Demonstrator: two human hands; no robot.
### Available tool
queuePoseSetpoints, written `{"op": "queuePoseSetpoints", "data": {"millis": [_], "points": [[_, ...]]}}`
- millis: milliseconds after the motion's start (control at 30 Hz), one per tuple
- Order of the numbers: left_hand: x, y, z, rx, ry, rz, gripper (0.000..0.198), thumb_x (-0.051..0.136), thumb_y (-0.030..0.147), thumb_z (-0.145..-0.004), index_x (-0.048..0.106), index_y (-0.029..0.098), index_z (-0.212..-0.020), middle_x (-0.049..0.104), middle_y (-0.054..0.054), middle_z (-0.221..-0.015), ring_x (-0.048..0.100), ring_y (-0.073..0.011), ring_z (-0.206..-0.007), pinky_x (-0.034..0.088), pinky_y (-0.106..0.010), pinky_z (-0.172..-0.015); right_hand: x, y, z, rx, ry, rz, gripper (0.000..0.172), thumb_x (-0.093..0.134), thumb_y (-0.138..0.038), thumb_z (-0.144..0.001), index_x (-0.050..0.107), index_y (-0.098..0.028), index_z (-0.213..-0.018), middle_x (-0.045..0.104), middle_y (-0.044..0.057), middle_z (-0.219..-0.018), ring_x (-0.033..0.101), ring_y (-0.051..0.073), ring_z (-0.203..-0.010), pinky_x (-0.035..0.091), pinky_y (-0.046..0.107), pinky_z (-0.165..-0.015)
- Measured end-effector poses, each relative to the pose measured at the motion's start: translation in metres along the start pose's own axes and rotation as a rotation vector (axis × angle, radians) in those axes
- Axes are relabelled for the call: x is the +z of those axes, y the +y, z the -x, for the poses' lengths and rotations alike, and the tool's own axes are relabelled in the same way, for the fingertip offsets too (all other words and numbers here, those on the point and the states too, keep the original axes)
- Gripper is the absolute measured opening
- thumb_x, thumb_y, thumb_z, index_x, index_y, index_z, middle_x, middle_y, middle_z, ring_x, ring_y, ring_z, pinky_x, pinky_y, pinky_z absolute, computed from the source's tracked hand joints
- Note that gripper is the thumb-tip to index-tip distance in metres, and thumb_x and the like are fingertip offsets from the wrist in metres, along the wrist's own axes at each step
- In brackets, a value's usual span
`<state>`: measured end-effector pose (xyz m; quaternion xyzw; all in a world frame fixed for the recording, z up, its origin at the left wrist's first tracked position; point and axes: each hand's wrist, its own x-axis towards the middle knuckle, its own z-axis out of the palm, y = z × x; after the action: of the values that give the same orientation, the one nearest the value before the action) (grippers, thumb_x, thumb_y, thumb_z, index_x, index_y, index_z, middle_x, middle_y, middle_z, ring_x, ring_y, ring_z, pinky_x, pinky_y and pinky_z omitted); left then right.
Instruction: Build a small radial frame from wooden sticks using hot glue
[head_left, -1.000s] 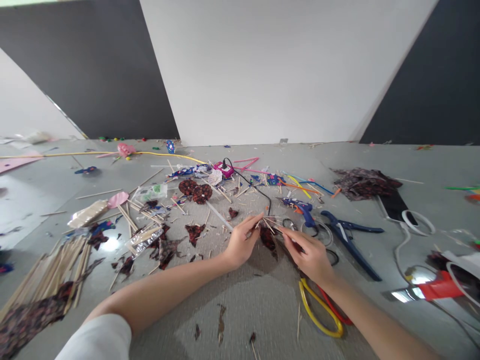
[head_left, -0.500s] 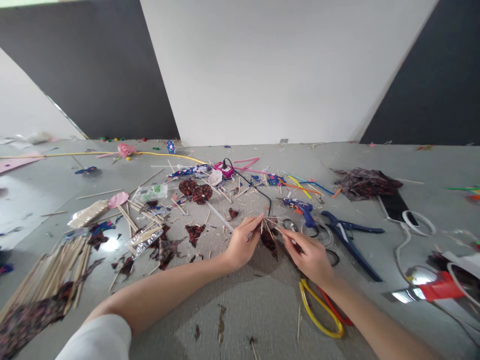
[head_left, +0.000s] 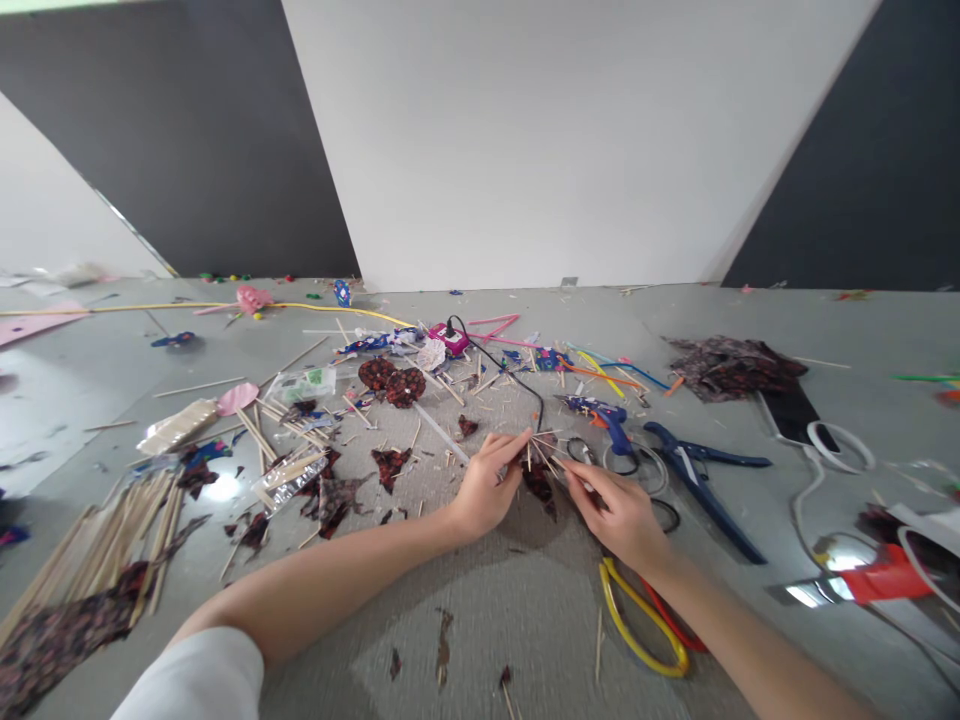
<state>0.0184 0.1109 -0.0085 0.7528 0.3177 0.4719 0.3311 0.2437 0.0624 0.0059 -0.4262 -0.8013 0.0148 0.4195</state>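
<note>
Several thin wooden sticks point(head_left: 541, 447) fan out like spokes between my two hands. My left hand point(head_left: 489, 488) is closed on the left side of this stick frame, its fingertips near the meeting point of the spokes. On the other side, my right hand point(head_left: 621, 512) pinches the end of a stick between thumb and fingers. A piece of dark red patterned cloth point(head_left: 538, 488) shows just below the sticks; whether it is attached to them I cannot tell. Beyond my right hand lies a blue glue gun point(head_left: 616, 432), and close by is a dark blue cutter point(head_left: 701, 490).
Scissors with yellow and red handles point(head_left: 645, 645) lie by my right forearm. Loose sticks point(head_left: 112, 540) and cloth scraps point(head_left: 330, 500) cover the left side. A pink power socket point(head_left: 448, 340), round patterned cloth pieces point(head_left: 405, 388), a phone point(head_left: 795, 415) and crumpled cloth point(head_left: 735, 368) lie farther off.
The stick frame has shifted slightly between my fingers. Both hands stay nearly in the same place, and the things around them have not moved.
</note>
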Motion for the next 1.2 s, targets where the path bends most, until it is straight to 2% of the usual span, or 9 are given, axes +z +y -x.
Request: {"op": "queuePoseSetpoints", "data": {"millis": [200,300,400,567,667,833,1200], "points": [[0.0007,-0.002,0.0009,0.03,0.012,0.002,0.057,0.049,0.006,-0.098,0.06,0.022,-0.152,0.073,-0.01,-0.108,0.058,-0.025,-0.108,0.052,-0.042,-0.1,-0.0019,-0.0022,-0.0021,-0.051,0.008,0.011,0.037,0.061,-0.01,-0.102,0.07,-0.025,-0.134,0.083,0.005,-0.107,0.08,0.02,-0.083,0.065,0.032,-0.078],[0.0004,-0.0013,0.0021,0.035,0.011,-0.001,0.058,0.048,0.007,-0.099,0.057,0.022,-0.154,0.073,-0.011,-0.11,0.057,-0.0255,-0.112,0.051,-0.043,-0.101,-0.0023,-0.0017,-0.0016,-0.056,0.006,0.036,0.04,0.062,-0.01,-0.102,0.067,-0.024,-0.139,0.083,0.005,-0.104,0.078,0.019,-0.077,0.064,0.032,-0.075],[0.0003,-0.0004,0.0043,0.029,0.02,0.007,0.063,0.049,0.006,-0.097,0.052,0.024,-0.158,0.072,-0.011,-0.116,0.057,-0.0248,-0.115,0.052,-0.042,-0.103,-0.0017,-0.0008,-0.001,-0.062,0.01,0.049,0.041,0.062,-0.009,-0.102,0.066,-0.024,-0.141,0.082,0.006,-0.107,0.078,0.019,-0.079,0.064,0.032,-0.077],[0.0003,0.0014,0.0073,-0.064,0.035,0.03,0.069,0.05,0.004,-0.094,0.048,0.024,-0.16,0.066,-0.01,-0.122,0.063,-0.0212,-0.113,0.054,-0.037,-0.101,-0.0006,-0.0001,-0.0015,-0.052,0.002,0.038,0.038,0.062,-0.01,-0.103,0.067,-0.024,-0.137,0.082,0.005,-0.106,0.079,0.019,-0.08,0.064,0.032,-0.078],[-0.0005,0.0034,0.007,-0.079,0.028,0.029,0.067,0.05,0.003,-0.092,0.053,0.025,-0.156,0.065,-0.01,-0.123,0.063,-0.021,-0.116,0.054,-0.037,-0.104,-0.0004,0.0002,-0.0017,-0.046,0.004,0.027,0.037,0.061,-0.011,-0.103,0.068,-0.024,-0.136,0.083,0.005,-0.106,0.079,0.019,-0.08,0.065,0.032,-0.079],[-0.0022,0.0057,0.0052,-0.033,0.021,-0.004,0.067,0.048,-0.001,-0.089,0.058,0.023,-0.151,0.066,-0.011,-0.122,0.062,-0.0216,-0.116,0.054,-0.036,-0.104,-0.0003,-0.0005,-0.0017,-0.017,0.006,0.01,0.033,0.061,-0.014,-0.104,0.07,-0.024,-0.134,0.083,0.005,-0.105,0.08,0.019,-0.08,0.066,0.032,-0.078],[-0.0032,0.0029,0.0041,0.094,-0.016,-0.049,0.073,0.048,-0.002,-0.09,0.05,0.025,-0.158,0.072,-0.009,-0.11,0.057,-0.0252,-0.111,0.054,-0.041,-0.098,-0.003,-0.0024,-0.0005,0.07,-0.038,-0.049,0.024,0.057,-0.019,-0.106,0.073,-0.023,-0.124,0.082,0.004,-0.09,0.079,0.019,-0.075,0.066,0.03,-0.077]]}}
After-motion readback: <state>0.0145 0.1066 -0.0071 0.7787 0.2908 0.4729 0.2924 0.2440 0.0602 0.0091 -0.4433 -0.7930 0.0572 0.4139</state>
